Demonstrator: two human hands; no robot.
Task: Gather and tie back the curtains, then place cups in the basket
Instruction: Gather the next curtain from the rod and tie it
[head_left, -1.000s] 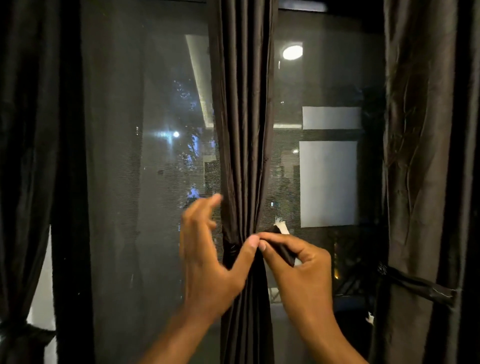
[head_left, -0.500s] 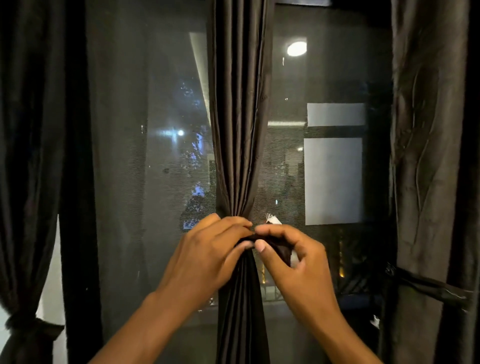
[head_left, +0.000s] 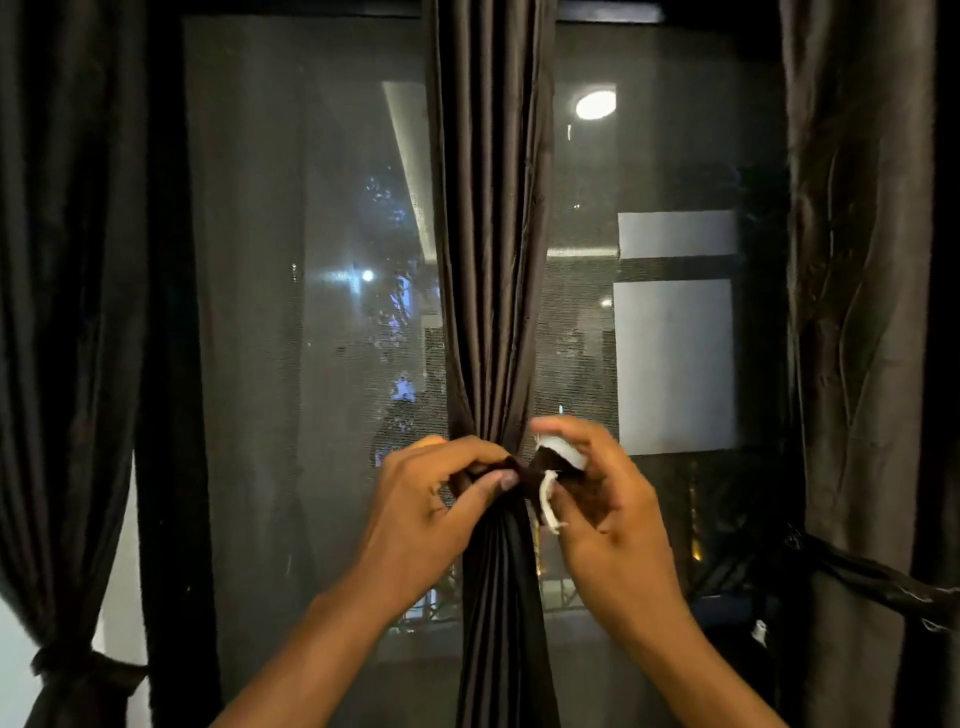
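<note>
The middle curtain (head_left: 491, 249) hangs straight down the centre of the window, dark brown and gathered into a narrow bundle of folds, cinched in at about the height of the person's hands. At that pinch point a dark tie-back strip (head_left: 524, 470) crosses the front of the bundle. The left hand (head_left: 426, 512) has its fingers curled over one end of the strip, thumb pressing it against the folds, so its grip is closed tight on the fabric. The right hand (head_left: 605, 506) pinches the other end, which shows a white patch (head_left: 563, 453) and a frayed white thread (head_left: 548, 501) dangling below the fingers; those fingers are bent narrowly round the strip's end. The two hands sit just beside each other, either side of the cinch.

Further out, the left curtain (head_left: 62, 312) is drawn to its side and bound low down with its own dark tie (head_left: 88, 670). The right curtain (head_left: 857, 312) is likewise pulled aside, with a dark band (head_left: 872, 577) running across it toward the frame's edge. Behind them all is the window (head_left: 311, 338), covered with mesh, showing night lights outside and the reflection of a round ceiling lamp (head_left: 596, 104). No cups or basket are in sight from here.
</note>
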